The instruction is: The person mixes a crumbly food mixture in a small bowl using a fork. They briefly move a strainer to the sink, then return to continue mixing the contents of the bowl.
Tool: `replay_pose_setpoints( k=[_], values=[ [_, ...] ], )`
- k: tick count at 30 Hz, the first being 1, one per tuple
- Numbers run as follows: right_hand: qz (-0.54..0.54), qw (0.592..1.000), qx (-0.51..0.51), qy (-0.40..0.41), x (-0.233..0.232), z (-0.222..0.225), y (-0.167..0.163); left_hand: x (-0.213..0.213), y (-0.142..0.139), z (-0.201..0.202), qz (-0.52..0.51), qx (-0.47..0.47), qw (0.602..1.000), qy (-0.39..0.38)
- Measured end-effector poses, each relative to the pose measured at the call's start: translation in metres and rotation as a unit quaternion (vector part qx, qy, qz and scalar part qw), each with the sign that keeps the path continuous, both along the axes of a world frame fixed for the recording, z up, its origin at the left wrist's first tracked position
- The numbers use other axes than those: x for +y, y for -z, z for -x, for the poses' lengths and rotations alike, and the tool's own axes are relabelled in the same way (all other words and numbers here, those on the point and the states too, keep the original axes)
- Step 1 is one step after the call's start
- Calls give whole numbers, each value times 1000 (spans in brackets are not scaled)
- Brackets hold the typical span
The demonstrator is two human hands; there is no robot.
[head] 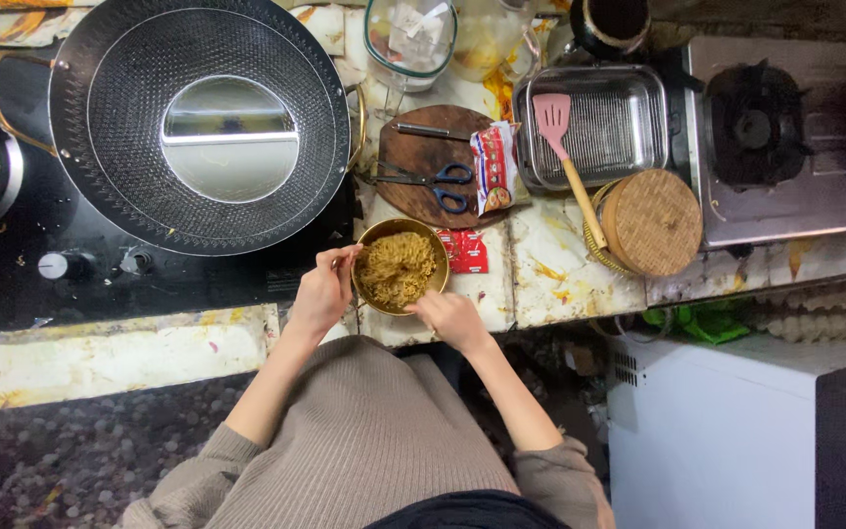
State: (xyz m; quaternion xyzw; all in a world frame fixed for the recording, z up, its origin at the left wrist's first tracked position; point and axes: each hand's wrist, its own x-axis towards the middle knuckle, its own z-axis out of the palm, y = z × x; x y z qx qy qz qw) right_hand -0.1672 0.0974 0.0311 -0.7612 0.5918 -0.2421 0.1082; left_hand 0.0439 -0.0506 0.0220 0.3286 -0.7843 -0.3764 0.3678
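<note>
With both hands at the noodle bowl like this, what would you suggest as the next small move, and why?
Probably lift the gold bowl clear of the counter. The left hand and right hand already grip opposite rims, the noodles look dry and heaped, and the empty wok sits just beyond.

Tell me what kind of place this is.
Most likely a home kitchen: a large dark honeycomb-patterned wok sits on a black stove, a steel gas burner stands at the right, and both hands hold a round brass bowl of noodles on the stained marble counter.
</note>
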Motion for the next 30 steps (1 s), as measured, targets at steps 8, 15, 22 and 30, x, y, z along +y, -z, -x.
replay_pose_setpoints(
  k=[8, 15, 22, 30],
  values=[
    [7, 992, 73, 104, -25, 15, -5, -3, 1, 0, 36, -12, 999, 2],
    [-68, 951, -204, 222, -17, -11, -1, 3, 1, 2, 80, -50, 996, 3],
    [-51, 962, -229, 143, 4, -26, -11, 3, 1, 3, 56, -31, 998, -8],
    [-36, 999, 29, 28, 20, -42, 0, 2, 1, 6, 54, -23, 998, -8]
  ],
)
